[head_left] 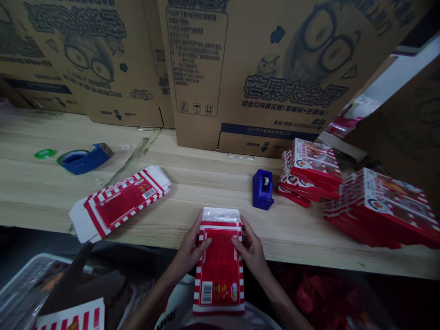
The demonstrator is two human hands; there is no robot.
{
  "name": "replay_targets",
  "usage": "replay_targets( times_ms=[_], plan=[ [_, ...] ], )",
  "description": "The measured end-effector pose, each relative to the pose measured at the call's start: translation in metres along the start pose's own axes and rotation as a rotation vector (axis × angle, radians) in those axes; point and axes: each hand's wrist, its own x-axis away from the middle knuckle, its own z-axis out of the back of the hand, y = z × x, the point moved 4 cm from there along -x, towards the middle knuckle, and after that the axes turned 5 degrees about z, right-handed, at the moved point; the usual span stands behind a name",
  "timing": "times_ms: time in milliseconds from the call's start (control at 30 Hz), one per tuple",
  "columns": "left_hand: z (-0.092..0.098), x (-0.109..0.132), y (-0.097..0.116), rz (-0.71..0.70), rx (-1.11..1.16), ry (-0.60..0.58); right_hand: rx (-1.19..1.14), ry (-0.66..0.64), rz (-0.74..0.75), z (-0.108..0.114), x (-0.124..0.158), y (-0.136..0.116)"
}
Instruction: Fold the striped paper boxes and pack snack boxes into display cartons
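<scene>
My left hand [190,245] and my right hand [250,247] grip the sides of a red-and-white striped printed carton [220,270] at the table's front edge. Its barcode end hangs toward me, and white flaps stand open at its far end. To the left, a flattened carton of the same print [120,204] lies on the wooden tabletop [206,178]. Stacks of finished red boxes [381,206] stand at the right, beyond my right hand. A small blue tape dispenser [263,189] sits nearest my hands.
Printed cardboard shipping cartons [268,78] wall off the table's back. A larger blue tape dispenser [85,158] and a green tape ring [45,154] lie at the left. Below the front edge are a plastic bin [30,286] holding printed sheets and red plastic [319,293].
</scene>
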Motion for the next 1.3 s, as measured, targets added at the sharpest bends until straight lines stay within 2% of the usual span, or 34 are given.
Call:
replay_targets(
  times_ms=[167,233,300,400,567,700,800,933,1067,1200,1300],
  plan=[
    [-0.004,0.002,0.005,0.082,0.099,-0.145,0.091,-0.062,0.020,0.004,-0.002,-0.007],
    [-0.005,0.001,0.009,0.090,0.089,-0.166,0.154,-0.083,0.048,0.007,-0.003,-0.009],
    [-0.006,-0.001,0.015,0.040,0.041,-0.120,0.202,-0.074,0.109,0.009,-0.005,-0.012],
    [-0.005,-0.006,0.022,-0.054,-0.023,0.015,0.225,-0.015,0.189,0.009,-0.009,-0.016],
    [-0.008,-0.010,0.017,0.012,0.095,0.166,0.058,0.117,0.093,0.008,-0.017,-0.013],
    [-0.003,-0.010,0.014,0.011,0.133,0.231,0.168,-0.018,0.131,0.003,-0.020,-0.023],
    [0.004,-0.011,0.017,-0.051,-0.057,0.141,0.268,-0.121,0.209,-0.001,-0.019,-0.032],
    [0.014,-0.008,0.026,-0.118,-0.203,0.044,0.281,-0.205,0.202,-0.004,-0.019,-0.035],
    [0.018,-0.006,0.036,-0.056,-0.223,-0.012,0.310,-0.230,0.155,-0.006,-0.024,-0.036],
    [0.025,-0.008,0.044,0.006,-0.250,0.013,0.425,-0.256,0.128,-0.008,-0.034,-0.045],
    [0.030,-0.014,0.045,0.104,-0.134,-0.056,0.449,-0.271,0.092,-0.010,-0.044,-0.052]
  ],
)
